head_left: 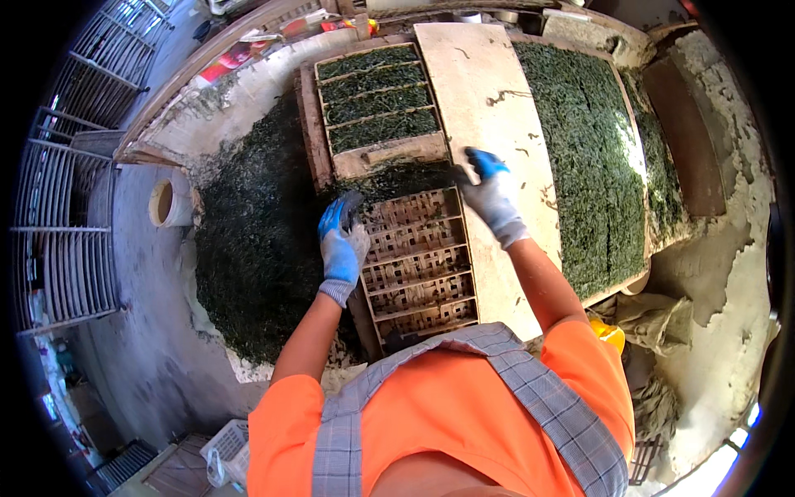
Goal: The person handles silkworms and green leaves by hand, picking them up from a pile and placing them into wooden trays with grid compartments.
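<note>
Both my hands wear grey and blue gloves with dark fingertips. My left hand [342, 248] is at the left edge of a wooden frame [465, 248] with crossbars and a woven slatted base, its fingers stretched forward beside loose dark green shreds. My right hand [491, 196] hangs near the frame's far right corner, over a pale board [497, 108]; its fingers are spread and a little blurred. Just beyond the frame, a strip of green shreds [406, 178] lies between my hands. Farther off, a second frame [389, 153] has several compartments filled with green shreds [385, 131].
A large dark green heap [252, 240] spreads on the left. At the right, a broad bed of green shreds [584, 166] covers a board. A pale bucket [170, 204] and slatted racks [79, 265] stand at far left; a white basket [228, 447] is at lower left.
</note>
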`<state>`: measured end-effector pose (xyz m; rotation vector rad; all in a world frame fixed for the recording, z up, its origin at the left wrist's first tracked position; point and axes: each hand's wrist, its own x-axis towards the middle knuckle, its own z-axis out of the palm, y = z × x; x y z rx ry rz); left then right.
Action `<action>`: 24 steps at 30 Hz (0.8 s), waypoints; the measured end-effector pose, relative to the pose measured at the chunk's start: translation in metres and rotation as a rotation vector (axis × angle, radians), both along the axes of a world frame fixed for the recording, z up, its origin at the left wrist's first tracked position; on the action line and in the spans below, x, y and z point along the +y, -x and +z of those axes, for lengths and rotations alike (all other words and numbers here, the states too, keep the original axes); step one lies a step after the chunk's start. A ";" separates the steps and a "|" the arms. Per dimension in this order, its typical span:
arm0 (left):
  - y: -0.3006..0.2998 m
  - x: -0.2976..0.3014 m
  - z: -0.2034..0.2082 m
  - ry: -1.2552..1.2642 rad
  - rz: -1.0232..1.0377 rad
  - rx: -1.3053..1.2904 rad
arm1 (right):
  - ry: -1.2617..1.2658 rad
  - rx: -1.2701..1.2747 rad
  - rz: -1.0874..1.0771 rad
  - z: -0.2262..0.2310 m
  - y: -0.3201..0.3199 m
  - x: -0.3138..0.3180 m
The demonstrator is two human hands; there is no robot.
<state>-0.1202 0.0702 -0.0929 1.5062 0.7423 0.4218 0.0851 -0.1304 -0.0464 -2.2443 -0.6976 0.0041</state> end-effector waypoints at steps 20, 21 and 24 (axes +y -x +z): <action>-0.077 -0.007 0.003 -1.119 -0.991 0.260 | -0.458 0.964 0.316 -0.024 -0.011 0.041; -0.071 0.001 -0.004 -1.119 -0.978 0.199 | -0.307 0.929 0.359 -0.035 -0.015 0.037; -0.031 0.001 0.025 -1.024 -0.643 0.266 | -0.355 0.850 0.188 -0.027 -0.019 0.046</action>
